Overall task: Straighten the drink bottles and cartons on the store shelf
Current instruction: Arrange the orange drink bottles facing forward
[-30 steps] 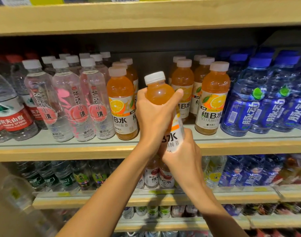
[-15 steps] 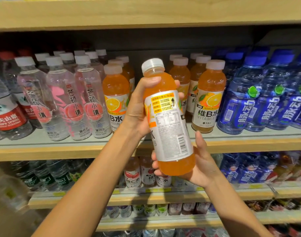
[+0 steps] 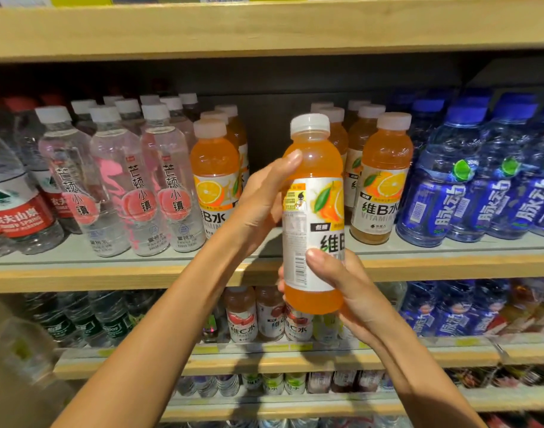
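Half a second ago the orange drink bottle [image 3: 313,211] leaned to the left with its printed back panel facing the camera; it now stands upright and has been turned, so the orange-fruit picture and the large characters show on its right side; its white cap has come level with the caps of the shelved bottles.

Nearest, the right hand [image 3: 351,295] grips the bottle's lower part; its thumb [image 3: 318,257] lies curled across the bottom of the label, its fingers curl round behind, with tips showing at the bottle's left edge. The left hand [image 3: 259,196] holds the upper part from the left; its thumb [image 3: 290,159] presses on the bottle's shoulder above the label, while its other fingers are hidden behind the bottle.

The bottle is held off the wooden shelf [image 3: 110,270], in front of a gap between a left row of orange bottles [image 3: 215,168] and a right row [image 3: 385,168]; pink-labelled clear bottles [image 3: 159,180] stand farther left, blue bottles [image 3: 443,186] farther right.
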Demonstrator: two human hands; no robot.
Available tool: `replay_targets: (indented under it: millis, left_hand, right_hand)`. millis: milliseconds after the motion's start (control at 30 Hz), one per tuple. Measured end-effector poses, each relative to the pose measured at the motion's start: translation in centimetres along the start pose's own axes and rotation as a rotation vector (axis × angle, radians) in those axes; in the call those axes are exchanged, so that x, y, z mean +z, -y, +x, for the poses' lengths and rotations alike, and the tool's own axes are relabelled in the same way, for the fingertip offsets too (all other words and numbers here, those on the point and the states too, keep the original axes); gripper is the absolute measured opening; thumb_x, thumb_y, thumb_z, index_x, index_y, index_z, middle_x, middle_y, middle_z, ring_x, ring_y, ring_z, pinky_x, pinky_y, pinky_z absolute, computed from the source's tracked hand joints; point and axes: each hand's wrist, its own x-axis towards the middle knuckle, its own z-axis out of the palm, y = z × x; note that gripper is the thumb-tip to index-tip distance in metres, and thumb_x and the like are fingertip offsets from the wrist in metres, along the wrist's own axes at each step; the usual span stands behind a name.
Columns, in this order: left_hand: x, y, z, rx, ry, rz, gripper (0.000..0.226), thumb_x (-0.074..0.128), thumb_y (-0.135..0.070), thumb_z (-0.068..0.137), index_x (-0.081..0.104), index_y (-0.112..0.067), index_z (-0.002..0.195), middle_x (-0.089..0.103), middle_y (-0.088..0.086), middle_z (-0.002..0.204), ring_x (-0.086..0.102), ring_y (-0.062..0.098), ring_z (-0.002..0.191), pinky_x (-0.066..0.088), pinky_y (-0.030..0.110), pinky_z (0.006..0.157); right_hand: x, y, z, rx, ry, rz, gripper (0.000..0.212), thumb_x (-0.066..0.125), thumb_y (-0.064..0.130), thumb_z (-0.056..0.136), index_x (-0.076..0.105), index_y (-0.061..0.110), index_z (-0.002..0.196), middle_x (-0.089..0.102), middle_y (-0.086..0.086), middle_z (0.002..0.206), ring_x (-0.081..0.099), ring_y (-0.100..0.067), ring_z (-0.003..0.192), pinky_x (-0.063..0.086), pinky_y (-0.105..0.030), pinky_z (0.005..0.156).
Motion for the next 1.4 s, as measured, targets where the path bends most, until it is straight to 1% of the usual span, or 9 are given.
replay_targets:
  millis: [133, 300, 533, 667, 733, 933, 1133, 1267, 1400]
  left_hand:
    - [-0.1, -0.5, -0.5, 0.166, -0.244, 0.204, 0.026, 0.060, -0.035, 0.092, 0.065, -0.014, 0.108, 0.070, 0.004, 0.108, 0.068, 0.014, 0.099, 0.053, 0.026, 0.078]
    - [2.3, -0.7, -1.3, 0.203, -0.323, 0.297, 0.044, 0.068, -0.044, 0.084, 0.058, -0.017, 0.118, 0.068, -0.005, 0.105, 0.066, 0.000, 0.091, 0.053, 0.015, 0.072]
    - [4.0, -0.4, -0.9, 0.149, -0.571, 0.116, 0.032, 0.083, -0.033, 0.071, 0.066, -0.020, 0.095, 0.072, -0.001, 0.088, 0.070, 0.010, 0.079, 0.058, 0.031, 0.075]
    - [3.1, -0.6, -0.8, 0.112, -0.470, -0.051, 0.013, 0.076, -0.014, 0.075, 0.069, -0.021, 0.067, 0.068, 0.000, 0.069, 0.066, 0.015, 0.066, 0.055, 0.028, 0.061]
    - [2.3, -0.9, -0.8, 0.027, -0.367, -0.172, 0.009, 0.074, -0.016, 0.075, 0.067, -0.014, 0.081, 0.068, 0.010, 0.080, 0.065, 0.024, 0.075, 0.054, 0.033, 0.066]
    - [0.2, -1.6, -0.1, -0.130, 0.164, -0.466, 0.064, 0.084, -0.029, 0.048, 0.061, -0.007, 0.104, 0.070, 0.010, 0.089, 0.069, 0.023, 0.075, 0.057, 0.032, 0.067]
    - [-0.5, -0.9, 0.6, -0.173, 0.479, -0.548, 0.065, 0.087, -0.034, 0.055, 0.060, -0.005, 0.107, 0.067, 0.012, 0.095, 0.067, 0.026, 0.081, 0.055, 0.035, 0.078]
    - [-1.2, -0.1, 0.6, -0.119, 0.383, -0.395, 0.067, 0.085, -0.046, 0.058, 0.066, -0.011, 0.112, 0.069, 0.014, 0.109, 0.067, 0.027, 0.100, 0.055, 0.038, 0.084]
    - [-1.8, 0.9, 0.0, -0.021, 0.198, -0.116, 0.037, 0.074, -0.054, 0.070, 0.075, -0.031, 0.099, 0.072, -0.001, 0.107, 0.067, 0.014, 0.102, 0.055, 0.026, 0.080]
  right_hand:
    - [0.4, 0.7, 0.3, -0.144, -0.250, -0.243, 0.042, 0.076, 0.037, 0.071, 0.063, 0.018, 0.107, 0.074, 0.002, 0.095, 0.071, -0.013, 0.087, 0.052, -0.018, 0.067]
    - [1.4, 0.0, 0.7, -0.189, -0.532, -0.577, 0.047, 0.077, 0.048, 0.068, 0.054, 0.025, 0.102, 0.068, 0.012, 0.085, 0.064, 0.000, 0.077, 0.049, -0.016, 0.062]
    - [2.7, -2.1, 0.3, -0.216, -0.572, -0.791, 0.070, 0.062, 0.048, 0.066, 0.042, 0.018, 0.126, 0.060, 0.000, 0.106, 0.058, -0.017, 0.094, 0.048, -0.032, 0.072]
    - [0.4, -0.7, 0.5, -0.112, -0.301, -0.537, 0.070, 0.070, 0.054, 0.062, 0.049, 0.028, 0.123, 0.068, 0.010, 0.107, 0.065, -0.003, 0.096, 0.051, -0.018, 0.076]
    - [-1.0, 0.4, 0.4, -0.018, -0.113, -0.312, 0.064, 0.073, 0.051, 0.066, 0.052, 0.030, 0.123, 0.068, 0.007, 0.116, 0.065, -0.009, 0.106, 0.053, -0.021, 0.081]
    - [-1.8, 1.8, 0.6, 0.165, 0.212, -0.093, 0.085, 0.082, 0.054, 0.060, 0.051, 0.015, 0.130, 0.065, -0.011, 0.123, 0.061, -0.028, 0.115, 0.050, -0.041, 0.095]
    - [0.2, 1.9, 0.9, 0.016, 0.117, -0.261, 0.034, 0.080, 0.032, 0.061, 0.070, 0.033, 0.094, 0.074, 0.006, 0.095, 0.070, -0.008, 0.089, 0.053, -0.018, 0.072]
    - [0.5, 1.2, 0.7, -0.074, -0.049, -0.333, 0.045, 0.081, 0.033, 0.056, 0.063, 0.022, 0.097, 0.074, 0.006, 0.086, 0.069, -0.006, 0.079, 0.052, -0.016, 0.066]
    - [-0.6, 0.8, 1.1, -0.181, -0.271, -0.519, 0.050, 0.088, 0.016, 0.063, 0.059, 0.017, 0.103, 0.073, 0.003, 0.087, 0.068, -0.004, 0.079, 0.050, -0.013, 0.065]
